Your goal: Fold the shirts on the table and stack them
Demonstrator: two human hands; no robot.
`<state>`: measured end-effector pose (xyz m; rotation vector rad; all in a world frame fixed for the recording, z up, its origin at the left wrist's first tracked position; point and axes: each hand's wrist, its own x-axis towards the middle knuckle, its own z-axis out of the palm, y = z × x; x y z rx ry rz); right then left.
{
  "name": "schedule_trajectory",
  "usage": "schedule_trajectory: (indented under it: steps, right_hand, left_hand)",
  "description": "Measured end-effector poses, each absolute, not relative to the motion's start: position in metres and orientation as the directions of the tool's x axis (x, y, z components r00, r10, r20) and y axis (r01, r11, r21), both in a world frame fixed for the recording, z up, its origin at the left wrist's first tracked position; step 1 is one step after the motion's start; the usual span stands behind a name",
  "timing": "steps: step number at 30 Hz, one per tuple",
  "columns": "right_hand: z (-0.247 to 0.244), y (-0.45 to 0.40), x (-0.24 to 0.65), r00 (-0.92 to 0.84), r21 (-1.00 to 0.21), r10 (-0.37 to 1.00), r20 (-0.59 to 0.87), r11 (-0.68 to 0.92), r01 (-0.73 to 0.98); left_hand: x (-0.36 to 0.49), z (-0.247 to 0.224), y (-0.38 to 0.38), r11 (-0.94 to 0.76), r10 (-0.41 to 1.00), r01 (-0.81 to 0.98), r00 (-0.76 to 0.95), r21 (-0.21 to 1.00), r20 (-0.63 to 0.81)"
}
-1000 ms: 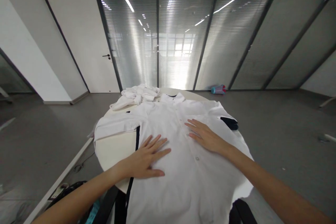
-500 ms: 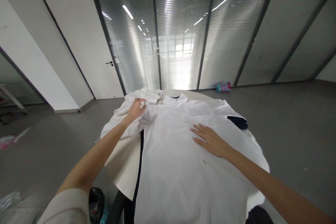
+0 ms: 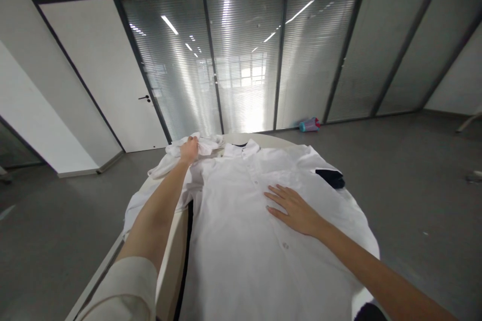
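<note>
A white button-front shirt [image 3: 241,241] lies spread over a round table, its collar at the far side and dark trim along its left edge and at the right sleeve. My right hand [image 3: 289,206] rests flat on the shirt front beside the buttons, fingers spread. At the far left of the table, my left hand [image 3: 189,149] has its fingers curled into a bunched white cloth [image 3: 207,145]. My fingertips there are partly hidden, and I cannot tell whether that cloth is separate from the shirt's left sleeve.
The cream tabletop [image 3: 171,256] shows at the left and along the far edge. Beyond it stand a white door [image 3: 101,70] and glass partitions with blinds [image 3: 244,70]. A blue and red striped object [image 3: 309,125] lies on the grey floor by the partition.
My left hand has moved farther away and slightly left, onto the bunched cloth. My right hand stays flat on the shirt. The view has turned a little to the right.
</note>
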<state>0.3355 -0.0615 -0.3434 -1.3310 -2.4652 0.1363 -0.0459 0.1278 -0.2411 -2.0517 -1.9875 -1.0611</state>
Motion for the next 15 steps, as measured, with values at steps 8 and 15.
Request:
schedule_trajectory:
  steps: [8,15]
  right_hand:
    - [-0.341,-0.062,0.335,-0.507,-0.249,0.824,0.254,0.562,0.789]
    - [-0.339,-0.062,0.334,-0.51,-0.25,0.797,0.323,0.592,0.766]
  left_hand:
    - [-0.022,-0.155,0.12,-0.497,0.412,0.764,-0.21,0.411,0.887]
    - [0.015,-0.132,-0.003,-0.793,0.186,0.605,0.121,0.076,0.975]
